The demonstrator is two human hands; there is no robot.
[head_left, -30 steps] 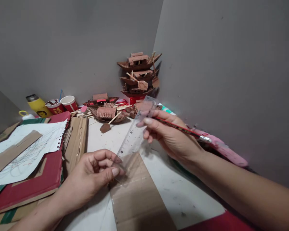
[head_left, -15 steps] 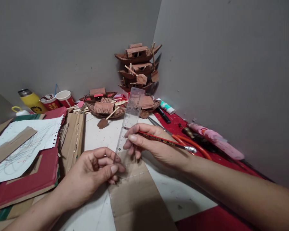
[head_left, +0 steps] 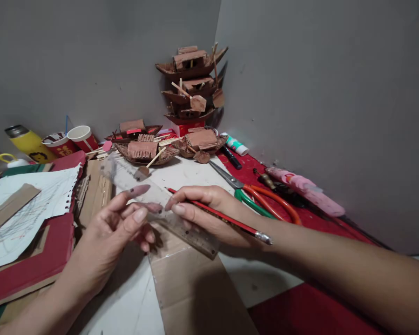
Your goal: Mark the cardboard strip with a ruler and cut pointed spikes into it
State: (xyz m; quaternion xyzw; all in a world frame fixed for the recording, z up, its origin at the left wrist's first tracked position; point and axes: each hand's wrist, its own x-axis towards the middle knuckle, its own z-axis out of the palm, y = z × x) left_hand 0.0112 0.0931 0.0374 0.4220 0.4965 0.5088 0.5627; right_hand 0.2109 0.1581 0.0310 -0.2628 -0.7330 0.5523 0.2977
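Note:
My right hand [head_left: 211, 207] is closed around a red-and-black pencil [head_left: 230, 219], its tip pointing left and its metal end lying over the wrist. A clear plastic ruler [head_left: 199, 239] slants beneath those fingers; whether they also grip it, I cannot tell. My left hand [head_left: 108, 232] has its fingers apart, with the index and middle fingertips overlapping the ruler in view. Below both hands lies a strip of brown cardboard [head_left: 181, 288] with a faint line across it.
Small cardboard boats [head_left: 143, 151] stand at the back, several stacked in the corner [head_left: 190, 63]. Scissors [head_left: 237, 182] with orange and green handles lie right of centre. At left are cardboard sheets, scribbled paper [head_left: 56, 186], paper cups [head_left: 82, 135] and a yellow bottle [head_left: 31, 144].
The ruler has swung from nearly upright to a slant, its far end now toward the left. My left fingers have spread apart. The pencil stays in my right hand.

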